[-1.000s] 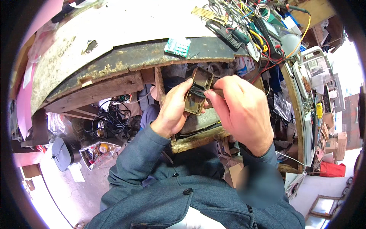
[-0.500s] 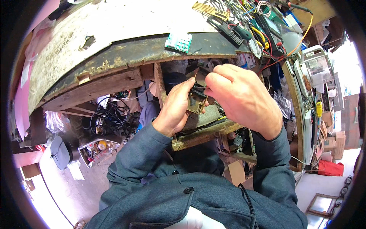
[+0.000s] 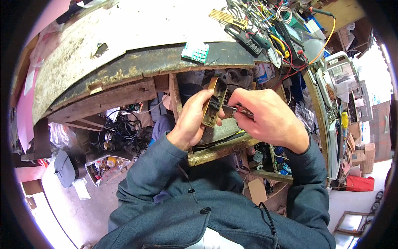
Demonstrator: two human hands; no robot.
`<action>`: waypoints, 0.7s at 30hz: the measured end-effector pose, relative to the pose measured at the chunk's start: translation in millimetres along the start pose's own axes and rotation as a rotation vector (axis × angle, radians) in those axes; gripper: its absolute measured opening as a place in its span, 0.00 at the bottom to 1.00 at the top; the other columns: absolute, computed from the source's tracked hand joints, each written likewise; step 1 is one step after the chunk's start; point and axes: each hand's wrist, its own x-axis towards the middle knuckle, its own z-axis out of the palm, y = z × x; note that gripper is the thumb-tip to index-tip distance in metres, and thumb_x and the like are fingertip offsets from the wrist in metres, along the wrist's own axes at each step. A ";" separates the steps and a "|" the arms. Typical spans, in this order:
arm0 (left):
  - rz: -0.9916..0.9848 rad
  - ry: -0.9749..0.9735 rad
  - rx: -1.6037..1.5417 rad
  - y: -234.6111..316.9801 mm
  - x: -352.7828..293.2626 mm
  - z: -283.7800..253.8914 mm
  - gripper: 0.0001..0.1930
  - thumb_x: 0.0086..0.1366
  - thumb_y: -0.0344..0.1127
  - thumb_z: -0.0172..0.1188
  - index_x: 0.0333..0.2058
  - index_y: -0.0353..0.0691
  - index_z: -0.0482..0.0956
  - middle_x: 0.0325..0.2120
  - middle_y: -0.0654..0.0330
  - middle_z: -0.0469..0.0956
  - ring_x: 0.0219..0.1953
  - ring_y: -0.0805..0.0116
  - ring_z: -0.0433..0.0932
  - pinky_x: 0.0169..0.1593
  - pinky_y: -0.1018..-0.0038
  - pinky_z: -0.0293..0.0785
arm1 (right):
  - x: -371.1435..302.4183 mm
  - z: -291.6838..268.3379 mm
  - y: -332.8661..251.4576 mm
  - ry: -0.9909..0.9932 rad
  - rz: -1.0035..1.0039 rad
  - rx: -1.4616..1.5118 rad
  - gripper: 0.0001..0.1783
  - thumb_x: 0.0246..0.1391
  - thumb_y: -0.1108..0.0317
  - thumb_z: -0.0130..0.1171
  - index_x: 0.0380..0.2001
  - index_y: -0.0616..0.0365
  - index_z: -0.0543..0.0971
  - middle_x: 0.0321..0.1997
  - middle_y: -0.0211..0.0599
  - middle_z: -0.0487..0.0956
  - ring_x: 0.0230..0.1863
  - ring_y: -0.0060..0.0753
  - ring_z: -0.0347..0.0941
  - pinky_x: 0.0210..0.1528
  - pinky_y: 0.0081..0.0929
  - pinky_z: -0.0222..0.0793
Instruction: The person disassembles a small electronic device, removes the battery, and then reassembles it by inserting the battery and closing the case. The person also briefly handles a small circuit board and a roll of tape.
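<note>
My left hand [image 3: 188,120] is closed around a small gold-coloured casing [image 3: 206,118] with a hollow, dark inside, held tilted with its open face toward the right. A dark part sits inside it, too small to make out. In my right hand [image 3: 273,118] is a thin screwdriver [image 3: 228,107], gripped by a handle with some red on it. Its shaft points left into the casing; whether the tip touches anything cannot be seen. Both hands are above a pulled-out wooden drawer [image 3: 219,151] below the bench edge.
A worn workbench [image 3: 137,62] runs across the top, with a keypad board [image 3: 195,52] near its edge. Handsets, wires and a yellow-handled tool [image 3: 282,52] crowd the right side. A box of scraps [image 3: 107,164] and tangled black cables [image 3: 120,126] lie at the left.
The casing has been turned more upright, its hollow side now facing right. My right hand has drawn back slightly right and down, and the screwdriver in it has come into sight.
</note>
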 end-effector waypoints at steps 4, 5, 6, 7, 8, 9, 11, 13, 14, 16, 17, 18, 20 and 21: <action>0.088 0.040 0.174 0.4 -5.8 12.7 0.16 0.77 0.46 0.46 0.43 0.40 0.74 0.31 0.62 0.77 0.28 0.74 0.77 0.27 0.75 0.74 | -3.1 13.6 17.4 -0.038 0.023 0.223 0.13 0.63 0.68 0.54 0.47 0.63 0.78 0.29 0.53 0.80 0.33 0.53 0.80 0.34 0.41 0.74; 0.127 0.034 0.216 0.7 -6.4 13.9 0.16 0.77 0.47 0.47 0.43 0.40 0.75 0.30 0.63 0.77 0.28 0.74 0.76 0.27 0.75 0.74 | -2.4 11.9 16.9 -0.087 0.112 0.337 0.13 0.63 0.69 0.54 0.48 0.63 0.78 0.31 0.54 0.80 0.35 0.52 0.81 0.36 0.41 0.74; 0.178 0.007 0.273 -3.8 -3.7 9.3 0.17 0.77 0.49 0.46 0.41 0.40 0.74 0.30 0.64 0.75 0.28 0.75 0.75 0.26 0.76 0.72 | -1.7 8.8 15.0 -0.136 0.201 0.449 0.14 0.63 0.69 0.53 0.49 0.63 0.78 0.33 0.55 0.81 0.37 0.51 0.81 0.37 0.41 0.74; 0.165 0.022 0.286 -3.4 -5.1 9.4 0.18 0.78 0.49 0.46 0.41 0.40 0.74 0.30 0.64 0.75 0.28 0.75 0.75 0.26 0.76 0.72 | -1.0 5.9 13.3 -0.185 0.290 0.562 0.15 0.63 0.69 0.53 0.49 0.64 0.78 0.35 0.56 0.81 0.38 0.51 0.82 0.38 0.40 0.75; 0.150 0.035 0.298 -3.3 -6.4 10.9 0.18 0.78 0.49 0.45 0.41 0.40 0.74 0.30 0.64 0.75 0.28 0.75 0.75 0.26 0.76 0.72 | 0.8 4.8 11.0 -0.213 0.338 0.553 0.15 0.62 0.71 0.52 0.50 0.64 0.78 0.40 0.56 0.82 0.42 0.50 0.82 0.41 0.40 0.75; 0.135 0.048 0.309 -3.5 -6.7 12.2 0.18 0.78 0.50 0.45 0.41 0.40 0.74 0.29 0.64 0.74 0.28 0.75 0.74 0.26 0.76 0.72 | -0.8 9.6 12.4 -0.144 0.257 0.457 0.15 0.62 0.71 0.52 0.49 0.64 0.79 0.39 0.56 0.82 0.42 0.50 0.82 0.40 0.40 0.75; 0.156 0.054 0.340 -5.1 -5.9 12.3 0.18 0.78 0.49 0.44 0.41 0.40 0.73 0.29 0.63 0.74 0.28 0.75 0.74 0.26 0.76 0.72 | -4.1 24.1 14.2 -0.013 0.090 0.269 0.15 0.61 0.72 0.52 0.49 0.64 0.79 0.37 0.56 0.82 0.40 0.51 0.82 0.40 0.41 0.75; 0.170 0.073 0.356 -7.0 -6.1 11.2 0.18 0.79 0.49 0.43 0.41 0.39 0.73 0.29 0.63 0.74 0.28 0.75 0.74 0.26 0.76 0.72 | -1.5 15.1 3.0 -0.091 0.176 0.202 0.15 0.58 0.73 0.53 0.47 0.65 0.80 0.34 0.56 0.82 0.37 0.54 0.82 0.39 0.41 0.76; 0.174 0.078 0.359 -7.0 -6.4 12.2 0.18 0.79 0.49 0.43 0.42 0.39 0.73 0.28 0.63 0.73 0.27 0.75 0.74 0.26 0.76 0.72 | -1.1 13.7 2.1 -0.094 0.179 0.193 0.15 0.58 0.73 0.53 0.47 0.65 0.81 0.33 0.56 0.82 0.36 0.55 0.81 0.39 0.41 0.76; 0.171 0.068 0.368 -7.5 -6.3 12.5 0.17 0.78 0.48 0.44 0.42 0.41 0.73 0.29 0.64 0.74 0.28 0.75 0.74 0.26 0.76 0.72 | -2.6 22.9 11.9 0.003 0.107 0.249 0.15 0.57 0.73 0.54 0.46 0.64 0.81 0.31 0.55 0.82 0.34 0.57 0.81 0.37 0.42 0.76; 0.161 0.058 0.373 -9.1 -5.4 9.3 0.16 0.78 0.48 0.44 0.43 0.42 0.73 0.30 0.65 0.74 0.28 0.76 0.75 0.27 0.77 0.72 | -2.6 24.0 13.1 0.008 0.101 0.237 0.15 0.57 0.73 0.54 0.45 0.64 0.81 0.31 0.54 0.82 0.33 0.56 0.81 0.36 0.42 0.76; 0.151 0.049 0.378 -10.2 -4.7 6.9 0.15 0.78 0.48 0.45 0.44 0.44 0.73 0.31 0.66 0.74 0.29 0.76 0.75 0.27 0.77 0.72 | -3.0 24.5 13.6 0.012 0.096 0.226 0.14 0.56 0.74 0.54 0.45 0.63 0.81 0.31 0.53 0.82 0.32 0.56 0.81 0.34 0.43 0.76; 0.128 0.079 0.368 -10.0 -3.8 5.3 0.14 0.78 0.47 0.45 0.44 0.44 0.74 0.31 0.65 0.75 0.28 0.76 0.75 0.27 0.77 0.73 | -5.8 20.5 9.1 -0.047 0.041 0.027 0.14 0.55 0.72 0.56 0.45 0.63 0.81 0.28 0.47 0.82 0.27 0.50 0.82 0.28 0.42 0.76; 0.115 0.096 0.364 -9.8 -3.3 4.7 0.14 0.78 0.46 0.45 0.44 0.43 0.74 0.31 0.65 0.75 0.28 0.75 0.75 0.27 0.77 0.73 | -6.4 18.8 4.5 -0.075 -0.026 -0.146 0.15 0.55 0.71 0.57 0.45 0.64 0.80 0.27 0.46 0.81 0.25 0.48 0.81 0.26 0.41 0.76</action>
